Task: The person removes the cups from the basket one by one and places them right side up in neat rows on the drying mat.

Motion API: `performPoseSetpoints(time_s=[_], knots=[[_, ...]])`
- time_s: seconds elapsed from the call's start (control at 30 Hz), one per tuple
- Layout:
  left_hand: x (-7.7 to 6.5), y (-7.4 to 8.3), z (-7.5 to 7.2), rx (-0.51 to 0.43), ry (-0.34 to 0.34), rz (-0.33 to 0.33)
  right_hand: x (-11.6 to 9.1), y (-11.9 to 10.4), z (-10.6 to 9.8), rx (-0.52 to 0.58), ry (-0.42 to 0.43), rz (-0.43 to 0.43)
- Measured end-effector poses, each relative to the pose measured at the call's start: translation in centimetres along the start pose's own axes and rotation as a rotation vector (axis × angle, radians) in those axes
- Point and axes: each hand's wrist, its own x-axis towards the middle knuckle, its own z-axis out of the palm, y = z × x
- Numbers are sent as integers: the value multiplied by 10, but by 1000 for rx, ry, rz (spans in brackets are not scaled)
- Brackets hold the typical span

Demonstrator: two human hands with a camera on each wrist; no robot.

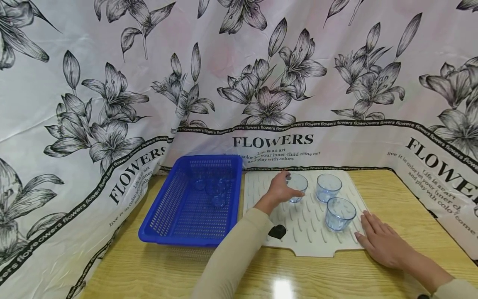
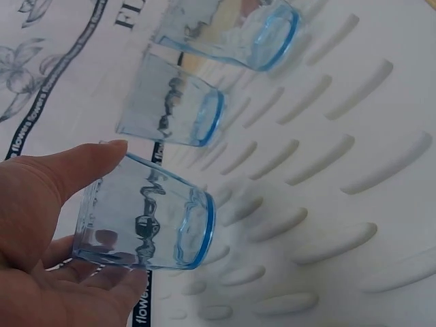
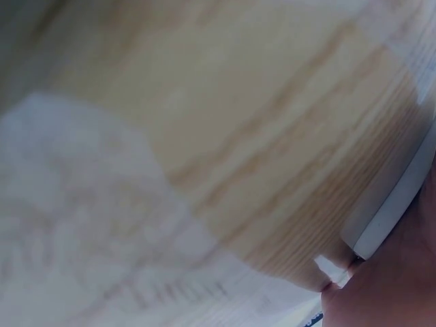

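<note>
My left hand [image 1: 278, 193] holds a clear bluish glass [image 1: 297, 185] near its rim, thumb on one side and fingers on the other. The glass is upright over the back left part of a white ridged draining board [image 1: 306, 232]. In the left wrist view, its thick blue base [image 2: 204, 231] is close to the ridges. Two matching glasses stand upright to its right, one at the back [image 1: 328, 189] and one nearer [image 1: 340, 214]. My right hand [image 1: 384, 241] lies with fingers extended at the board's right edge; the right wrist view shows part of that hand [image 3: 402, 279] against the board's edge.
A blue perforated basket [image 1: 157, 232] sits left of the board, with several see-through rounded things [image 1: 218, 200] inside. A small black piece [image 1: 277, 231] shows beside the left sleeve. The wooden table [image 1: 149, 274] ends at a flower-printed cloth [image 1: 209, 33] behind and at both sides.
</note>
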Motion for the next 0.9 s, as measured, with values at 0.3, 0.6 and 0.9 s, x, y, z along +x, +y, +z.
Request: performPoseSetpoints(time_s=[0.3, 0.6, 0.9], knots=[[8, -8, 8, 21, 3, -11, -2, -2, 1, 5, 0, -1], [-3, -4, 8, 13, 54, 15, 1, -2, 1, -15, 7, -5], [0, -5, 12, 17, 45, 42, 0, 0, 1, -14, 4, 4]])
